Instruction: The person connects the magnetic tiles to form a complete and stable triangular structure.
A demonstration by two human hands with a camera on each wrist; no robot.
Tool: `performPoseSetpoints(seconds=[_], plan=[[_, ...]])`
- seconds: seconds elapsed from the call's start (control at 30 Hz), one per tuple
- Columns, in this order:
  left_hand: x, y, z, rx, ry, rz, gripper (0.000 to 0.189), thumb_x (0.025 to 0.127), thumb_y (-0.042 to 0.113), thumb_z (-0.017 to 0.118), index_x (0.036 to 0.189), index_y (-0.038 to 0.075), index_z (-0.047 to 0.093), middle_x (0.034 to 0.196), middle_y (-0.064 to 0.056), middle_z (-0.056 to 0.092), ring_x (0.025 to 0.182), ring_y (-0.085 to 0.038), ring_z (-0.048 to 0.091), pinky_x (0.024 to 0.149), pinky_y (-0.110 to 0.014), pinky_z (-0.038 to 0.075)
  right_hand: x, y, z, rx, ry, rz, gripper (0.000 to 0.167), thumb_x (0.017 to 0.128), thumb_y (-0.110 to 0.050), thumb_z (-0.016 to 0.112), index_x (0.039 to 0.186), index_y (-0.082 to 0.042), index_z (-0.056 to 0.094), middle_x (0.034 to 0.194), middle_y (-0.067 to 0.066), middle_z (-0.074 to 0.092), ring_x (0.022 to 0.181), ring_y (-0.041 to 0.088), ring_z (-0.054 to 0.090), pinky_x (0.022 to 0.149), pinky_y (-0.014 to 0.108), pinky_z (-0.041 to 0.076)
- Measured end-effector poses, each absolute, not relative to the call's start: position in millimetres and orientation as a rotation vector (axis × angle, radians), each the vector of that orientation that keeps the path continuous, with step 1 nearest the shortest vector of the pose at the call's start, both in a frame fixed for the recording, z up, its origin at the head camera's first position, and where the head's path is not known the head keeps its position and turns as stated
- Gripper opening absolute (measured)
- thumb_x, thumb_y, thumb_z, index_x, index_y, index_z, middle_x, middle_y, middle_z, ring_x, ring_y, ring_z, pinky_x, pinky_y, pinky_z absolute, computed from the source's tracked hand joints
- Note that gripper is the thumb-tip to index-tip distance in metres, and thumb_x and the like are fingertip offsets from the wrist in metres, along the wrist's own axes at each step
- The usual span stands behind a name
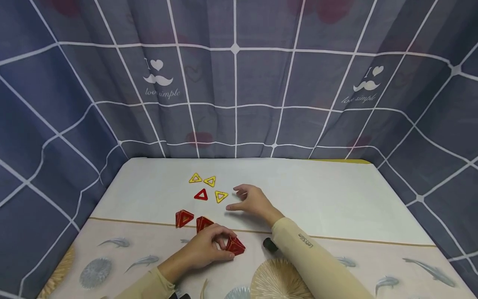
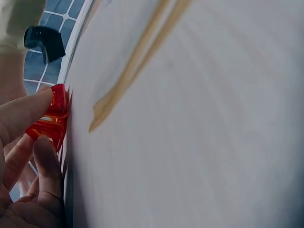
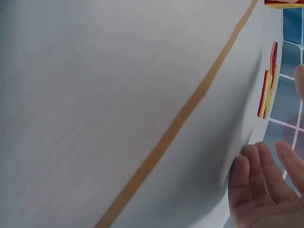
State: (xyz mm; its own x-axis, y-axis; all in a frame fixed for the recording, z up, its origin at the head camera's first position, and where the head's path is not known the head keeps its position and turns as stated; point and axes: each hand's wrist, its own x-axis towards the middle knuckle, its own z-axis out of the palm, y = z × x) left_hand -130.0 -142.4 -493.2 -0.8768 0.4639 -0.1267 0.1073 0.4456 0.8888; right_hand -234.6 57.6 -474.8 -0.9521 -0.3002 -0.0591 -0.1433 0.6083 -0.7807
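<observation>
My left hand (image 1: 205, 248) grips a red translucent block of triangular tiles (image 1: 236, 246) on the cloth. In the left wrist view, the thumb and fingers pinch this red block (image 2: 58, 104) close to the table surface. Farther forward, my right hand (image 1: 253, 202) hovers over the white area, its fingers spread and holding nothing. Just left of its fingertips lies a yellow triangle tile (image 1: 216, 197). Beside that are a flat red triangle tile (image 1: 197, 197) and two more yellow triangle tiles, one (image 1: 191, 180) left of the other (image 1: 214, 181).
Two other red triangular blocks, one at the left (image 1: 179, 219) and one partly behind my left hand (image 1: 200, 224), sit near the brown stripe (image 1: 145, 223). A black device (image 1: 269, 245) is at the right sleeve. A grid-patterned curtain (image 1: 209, 83) surrounds the table's back and sides.
</observation>
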Motion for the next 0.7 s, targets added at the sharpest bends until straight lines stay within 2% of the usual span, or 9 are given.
performPoseSetpoints(seconds=[0.27,0.5,0.7], plan=[[-131,-142,-491,0.469,2.304,1.441,0.041,0.079,0.023,0.088,0.116,0.018,0.070,0.090,-0.003,0.061,0.068,-0.015,0.056,0.059,-0.025,0.046,-248,35,-480,-0.386,2.690,-1.196,0.070,0.071,-0.036,0.093,0.129,-0.007,0.066,0.115,0.005,0.067,0.105,0.021,0.061,0.093,0.040,0.049],[-131,-143,-492,0.472,2.304,1.457,0.040,0.079,0.022,0.088,0.114,0.018,0.070,0.089,-0.004,0.061,0.067,-0.015,0.056,0.059,-0.025,0.047,-252,25,-481,-0.430,2.731,-1.113,0.068,0.072,-0.037,0.092,0.128,-0.008,0.069,0.127,0.007,0.065,0.122,0.025,0.057,0.105,0.041,0.042],[-131,-145,-494,0.503,2.306,1.467,0.039,0.079,0.022,0.088,0.114,0.017,0.071,0.091,-0.004,0.061,0.071,-0.014,0.058,0.061,-0.025,0.048,-253,15,-480,-0.468,2.811,-0.945,0.071,0.070,-0.044,0.092,0.128,-0.010,0.070,0.120,0.004,0.065,0.113,0.022,0.059,0.099,0.042,0.046]])
